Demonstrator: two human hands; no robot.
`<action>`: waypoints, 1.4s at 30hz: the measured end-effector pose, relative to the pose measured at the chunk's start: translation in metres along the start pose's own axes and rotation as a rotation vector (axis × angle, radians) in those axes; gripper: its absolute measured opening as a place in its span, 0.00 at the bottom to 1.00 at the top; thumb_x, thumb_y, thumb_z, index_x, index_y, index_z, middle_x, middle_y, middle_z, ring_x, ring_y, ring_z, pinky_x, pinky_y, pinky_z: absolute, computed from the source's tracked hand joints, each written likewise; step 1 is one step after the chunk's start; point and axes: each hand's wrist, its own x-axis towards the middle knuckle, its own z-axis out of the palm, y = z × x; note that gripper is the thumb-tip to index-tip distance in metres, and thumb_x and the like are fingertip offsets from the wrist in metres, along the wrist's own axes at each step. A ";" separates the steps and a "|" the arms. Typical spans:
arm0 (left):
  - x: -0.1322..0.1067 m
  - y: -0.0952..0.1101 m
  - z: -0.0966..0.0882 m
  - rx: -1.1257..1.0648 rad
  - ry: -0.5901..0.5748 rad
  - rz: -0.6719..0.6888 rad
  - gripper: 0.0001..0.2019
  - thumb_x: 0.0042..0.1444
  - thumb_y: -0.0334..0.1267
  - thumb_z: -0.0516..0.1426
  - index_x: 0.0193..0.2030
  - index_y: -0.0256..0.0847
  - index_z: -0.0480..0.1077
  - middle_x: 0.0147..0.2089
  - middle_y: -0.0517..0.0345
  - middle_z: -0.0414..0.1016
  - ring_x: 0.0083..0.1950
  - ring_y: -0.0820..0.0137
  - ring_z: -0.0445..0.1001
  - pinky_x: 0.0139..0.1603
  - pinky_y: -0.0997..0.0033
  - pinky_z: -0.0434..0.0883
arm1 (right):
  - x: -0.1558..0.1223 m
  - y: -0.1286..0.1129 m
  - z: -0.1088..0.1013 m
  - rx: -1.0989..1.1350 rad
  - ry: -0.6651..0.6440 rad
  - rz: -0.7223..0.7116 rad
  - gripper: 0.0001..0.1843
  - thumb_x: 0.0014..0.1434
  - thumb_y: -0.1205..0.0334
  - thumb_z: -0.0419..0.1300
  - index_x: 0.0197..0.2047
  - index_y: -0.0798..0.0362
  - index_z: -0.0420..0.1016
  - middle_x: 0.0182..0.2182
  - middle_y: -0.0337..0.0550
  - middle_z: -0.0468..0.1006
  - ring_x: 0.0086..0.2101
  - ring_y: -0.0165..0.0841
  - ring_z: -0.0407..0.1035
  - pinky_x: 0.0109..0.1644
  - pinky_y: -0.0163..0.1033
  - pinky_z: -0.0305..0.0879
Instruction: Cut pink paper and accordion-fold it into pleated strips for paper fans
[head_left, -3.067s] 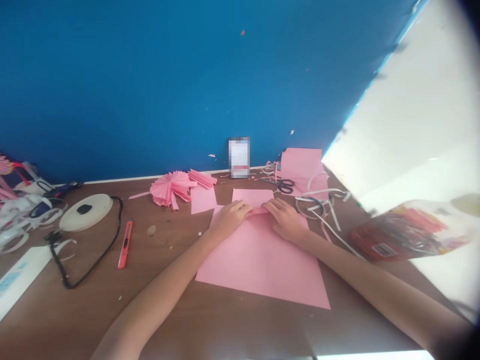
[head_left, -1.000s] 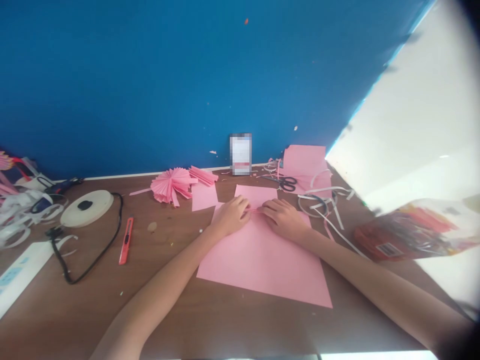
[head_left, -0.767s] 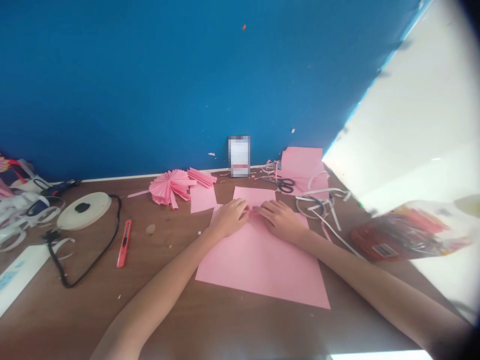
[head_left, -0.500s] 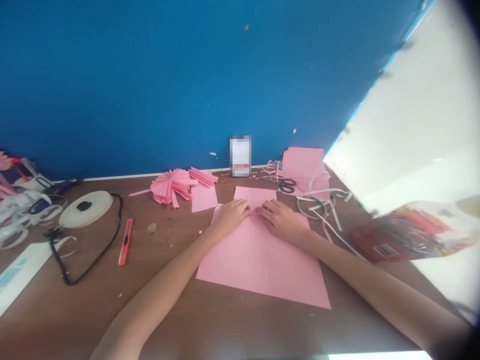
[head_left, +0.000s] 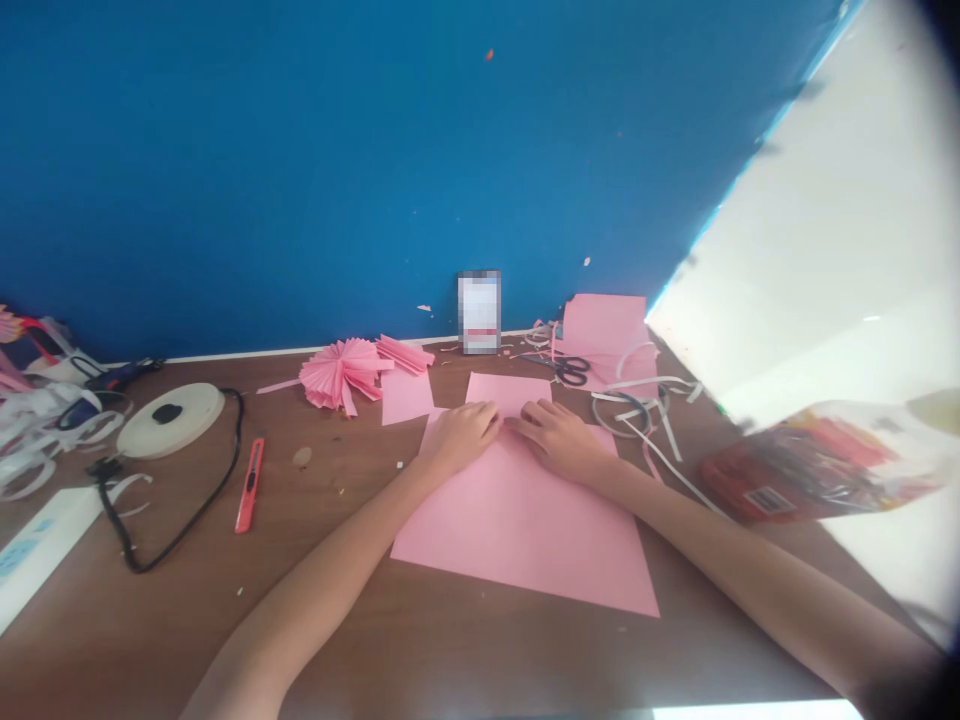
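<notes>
A large pink paper sheet (head_left: 517,535) lies on the brown table in front of me. Both hands are at its far edge, close together. My left hand (head_left: 465,436) has its fingers bent and pressed together on the paper there. My right hand (head_left: 556,436) mirrors it, fingers curled down on the same edge, the fingertips partly hidden. Just beyond the hands lies a smaller pink paper piece (head_left: 510,387). Whether the hands touch that piece too, I cannot tell.
Left are a red cutter knife (head_left: 250,485), a cream disc (head_left: 171,420), a black cable (head_left: 169,548) and a pleated pink rosette (head_left: 341,374). A phone (head_left: 479,312) leans on the blue wall. Scissors (head_left: 572,371), paper strips and a plastic packet (head_left: 810,465) are right.
</notes>
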 end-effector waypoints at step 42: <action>0.002 0.006 -0.010 -0.051 -0.144 -0.105 0.06 0.65 0.40 0.49 0.43 0.46 0.66 0.41 0.60 0.78 0.39 0.66 0.77 0.33 0.71 0.62 | 0.000 -0.015 -0.008 0.022 -0.010 -0.001 0.23 0.59 0.76 0.47 0.55 0.60 0.71 0.53 0.56 0.71 0.49 0.41 0.64 0.50 0.46 0.61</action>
